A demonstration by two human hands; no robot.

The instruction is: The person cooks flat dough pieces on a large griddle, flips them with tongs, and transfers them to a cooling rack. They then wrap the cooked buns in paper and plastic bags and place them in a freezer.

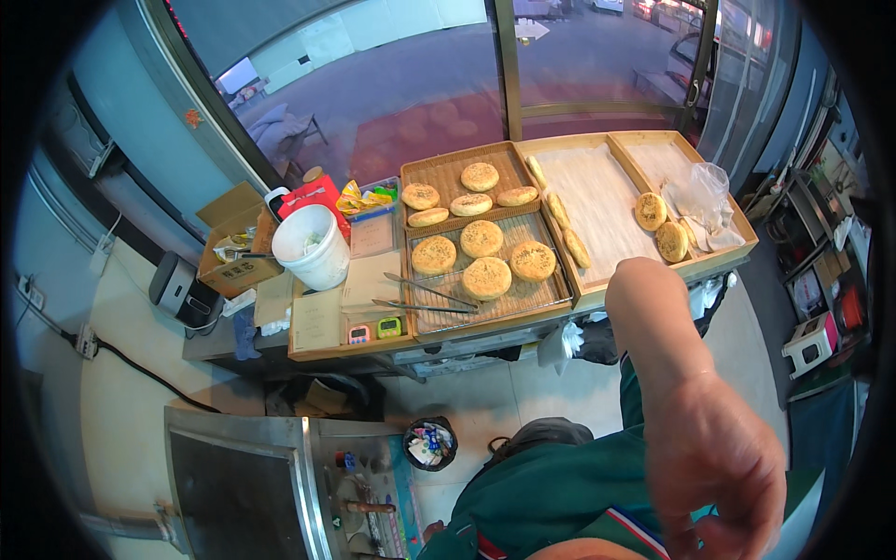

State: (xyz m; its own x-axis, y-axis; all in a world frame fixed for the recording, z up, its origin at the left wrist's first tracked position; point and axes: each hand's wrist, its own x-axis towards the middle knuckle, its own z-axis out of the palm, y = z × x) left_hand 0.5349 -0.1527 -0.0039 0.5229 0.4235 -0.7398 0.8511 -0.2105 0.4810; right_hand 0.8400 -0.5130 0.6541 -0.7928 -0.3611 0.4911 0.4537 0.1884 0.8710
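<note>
My right hand is raised close to the camera at the lower right, wrist bent and fingers curled down towards the picture's edge. The fingertips are partly cut off, so whether they hold anything is unclear. What seems to be a small part of my left hand shows beside the green shirt; its fingers cannot be made out. Ahead, round seeded flatbreads lie on a wire rack, with metal tongs across it. More breads sit in a wicker tray behind.
A paper-lined wooden tray holds breads at its sides and a plastic bag. Left of the rack are two timers, a white bucket and a cardboard box. A waste bin stands on the floor beside a steel-framed unit.
</note>
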